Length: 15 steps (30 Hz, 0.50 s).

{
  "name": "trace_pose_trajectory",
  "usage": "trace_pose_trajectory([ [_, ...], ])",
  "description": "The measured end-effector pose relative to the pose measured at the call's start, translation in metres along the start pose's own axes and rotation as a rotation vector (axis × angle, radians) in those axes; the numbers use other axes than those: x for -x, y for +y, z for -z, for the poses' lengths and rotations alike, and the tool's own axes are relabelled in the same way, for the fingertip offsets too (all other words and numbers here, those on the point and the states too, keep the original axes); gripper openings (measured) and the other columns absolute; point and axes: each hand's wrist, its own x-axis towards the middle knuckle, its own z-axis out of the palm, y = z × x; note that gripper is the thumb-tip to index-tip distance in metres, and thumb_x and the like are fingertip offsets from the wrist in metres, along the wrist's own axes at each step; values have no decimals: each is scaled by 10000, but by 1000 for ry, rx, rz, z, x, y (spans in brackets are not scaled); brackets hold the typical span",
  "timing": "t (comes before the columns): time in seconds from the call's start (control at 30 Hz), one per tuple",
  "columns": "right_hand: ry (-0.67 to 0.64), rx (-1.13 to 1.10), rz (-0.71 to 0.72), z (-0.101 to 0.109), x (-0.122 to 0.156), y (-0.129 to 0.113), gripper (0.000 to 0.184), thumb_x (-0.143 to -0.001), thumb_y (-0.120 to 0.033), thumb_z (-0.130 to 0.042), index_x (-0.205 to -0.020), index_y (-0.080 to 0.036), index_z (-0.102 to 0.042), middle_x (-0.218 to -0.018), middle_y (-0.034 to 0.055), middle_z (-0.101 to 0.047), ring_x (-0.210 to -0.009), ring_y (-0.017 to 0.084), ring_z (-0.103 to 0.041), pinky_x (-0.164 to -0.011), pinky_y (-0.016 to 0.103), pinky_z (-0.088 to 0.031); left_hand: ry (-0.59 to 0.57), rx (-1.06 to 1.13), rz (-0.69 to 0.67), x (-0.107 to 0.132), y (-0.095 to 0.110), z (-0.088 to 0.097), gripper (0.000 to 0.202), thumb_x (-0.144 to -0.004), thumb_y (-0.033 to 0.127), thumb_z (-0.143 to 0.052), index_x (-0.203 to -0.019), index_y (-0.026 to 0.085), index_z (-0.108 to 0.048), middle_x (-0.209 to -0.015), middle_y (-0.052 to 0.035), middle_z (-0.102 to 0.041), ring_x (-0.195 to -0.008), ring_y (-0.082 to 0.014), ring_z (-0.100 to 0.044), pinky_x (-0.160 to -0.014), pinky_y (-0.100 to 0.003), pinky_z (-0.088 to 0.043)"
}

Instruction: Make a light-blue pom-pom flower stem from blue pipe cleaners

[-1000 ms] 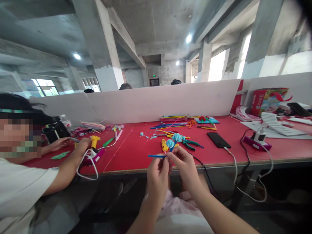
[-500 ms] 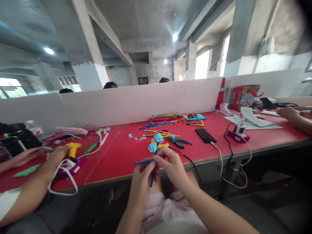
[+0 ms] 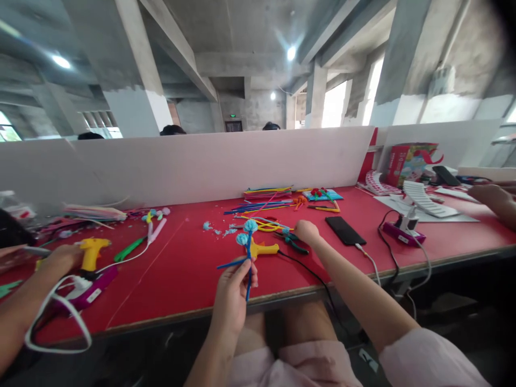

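Now the left hand (image 3: 234, 290) pinches the blue flower stems (image 3: 249, 257); the right hand (image 3: 306, 232) touches the pliers (image 3: 297, 245), grip unclear.

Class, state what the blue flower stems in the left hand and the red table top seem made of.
Flower stems: likely pipe cleaner, matt and fuzzy; thin, bent, soft-edged. Table top: probably painted board, smooth red; pale edge shows in front.

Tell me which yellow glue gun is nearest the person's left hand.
The glue gun lying mid-table, just beyond the left hand holding a blue stem. The other glue gun is far left, by a co-worker's hand.
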Motion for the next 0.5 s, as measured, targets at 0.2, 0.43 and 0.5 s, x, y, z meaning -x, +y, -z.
trace_pose_trajectory([
  [0.2, -70, 7, 35, -6, -20, 0, 288, -882, -307, -534, -1137, -173, -552, -1166, 79, -561, -979, 209, -580, -811, 388, -500, -60, 33, 3, -6, -9, 0, 150, -713, 253, -696, -770, 117, -665, -639, -9, -600, -536, -70, -526, -499, -182, -407],
  [0.43, 263, -298, 194, 34, 28, -27, 229, -895, -300, -488, -1029, -144, -590, -1044, 94, -611, -924, 205, -587, -795, 363, -484, 3, 57, -59, 10, -4, 0, 182, -671, 258, -729, -767, 111, -683, -709, -41, -643, -637, -103, -576, -615, -219, -465],
  [0.5, 322, -424, 276, 42, 65, -41, 218, -881, -318, -461, -926, -153, -597, -878, 63, -640, -834, 196, -597, -731, 306, -470, 21, 29, -115, 15, -2, -3, 173, -674, 261, -728, -763, 118, -685, -690, -34, -647, -634, -103, -578, -624, -217, -462],
])
